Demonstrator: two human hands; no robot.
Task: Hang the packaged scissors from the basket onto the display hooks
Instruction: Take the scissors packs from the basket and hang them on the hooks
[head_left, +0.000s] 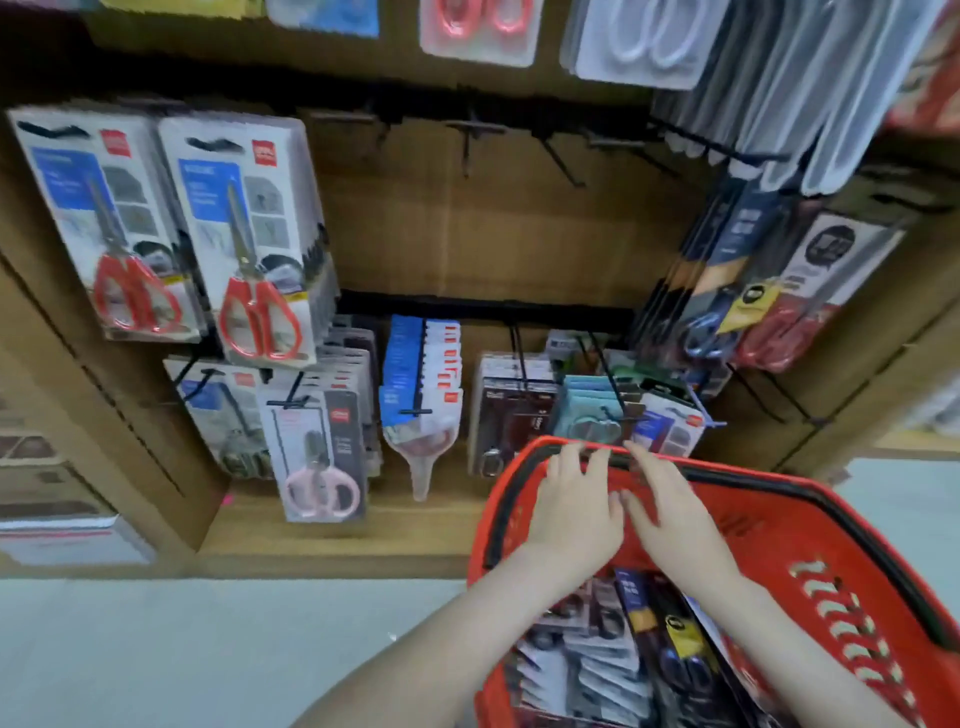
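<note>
Left hand (571, 512) and right hand (672, 525): fingers stretched out and a little spread, nothing held in either. They lie side by side, near touching, over the far end of the basket (831, 545). Left fingertips seem to rest on the black handle (498, 519) folded along the rim. The frame is blurred there, so contact is not certain.

Nearest: the packaged scissors (597, 670) are in the basket bottom, under both forearms, a loose overlapping stack. They lie back toward the person from the hands and lower, not ahead of them. Long axes run roughly near-to-far. A dark pack with a yellow label (683, 642) sits under the right wrist, so the right hand looks nearer to it. The pale packs are more on the left hand's side.

Judgement: no pack picked up yet. A hand must draw back and dip down into the basket before anything goes upward.

Beyond the rim: a lower row of hung packs (511, 410), already full.

Farther up the brown board: a row of empty hooks (466, 143), above and a bit left of the hands, prongs pointing out toward the person. Packs of red-handled scissors (254, 244) hang left of them.
</note>
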